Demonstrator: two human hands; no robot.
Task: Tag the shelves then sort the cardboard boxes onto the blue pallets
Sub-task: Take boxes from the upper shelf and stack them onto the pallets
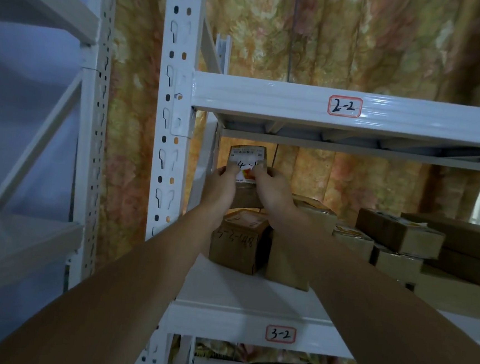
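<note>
You have a small cardboard box (246, 179) raised off the shelf (223, 290), held between both hands near the shelf's left end, just in front of the white upright (172, 118). Your left hand (222, 184) curls round its left side and your right hand (273, 189) round its right, thumbs pinching over the printed label that faces you. The handwritten mark on that label looks like it begins with a 4, but your thumbs cover part of it, so slide them outward before you decide where the box goes.

The beams already carry their tags: 2-2 (344, 106) on the upper beam and 3-2 (280, 334) on the front edge of the shelf below your arms, so the tagging looks done here and you are likely into sorting. No blue pallet is in view.

Keep the box level and draw it straight back toward you, under the upper beam, which sits close above it. Directly beneath stands another box (240, 243) with writing on its side, and more boxes (396, 242) are stacked toward the right end of the shelf; lift clear of them so that you do not drag one off the front edge. The box probably weighs little, so a firm side grip should be enough.
</note>
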